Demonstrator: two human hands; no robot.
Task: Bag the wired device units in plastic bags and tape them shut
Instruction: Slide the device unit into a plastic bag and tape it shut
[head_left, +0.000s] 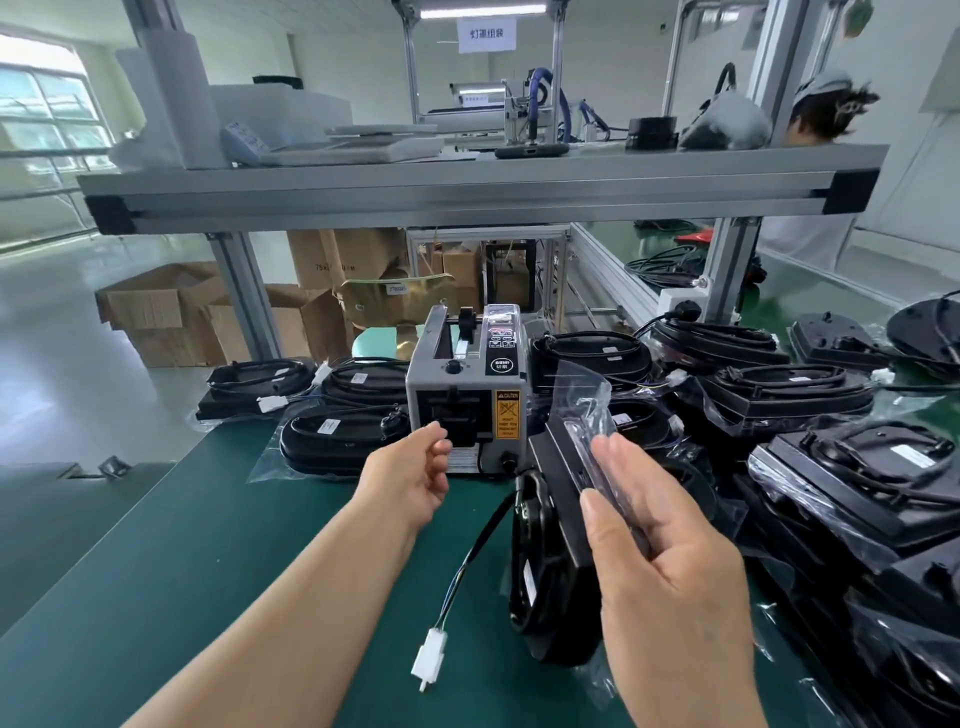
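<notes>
L hand (410, 473) is stretched out to the front slot of the tape dispenser (467, 395). Its fingers are loosely curled, w/ thumb and forefinger a little apart right at the slot. Can't tell if any tape is btwn them.

R hand (670, 561) grips a device unit (550, 561), thumb on the near side and fingers over the far side. It pins the folded top of the clear plastic bag (582, 400) against the unit. The unit is black and stands on its edge on the green bench mat (208, 571), right of centre, near the dispenser's front right corner. The bag's loose end sticks up past the fingertips, crumpled.

The unit's cable (483, 540) runs down and left across the mat. It ends in a white plug (428, 657) lying flat btwn the two forearms.

The dispenser is grey and sits on the mat at back centre, w/ an orange caution label (507, 415) on its front. A stack of bagged units (857, 493), cables coiled on top, fills the right side of the bench. Other bagged units (337, 441) lie behind and left of the dispenser. A metal shelf (467, 182) spans overhead, and cardboard boxes (156, 312) sit on the floor at left.
</notes>
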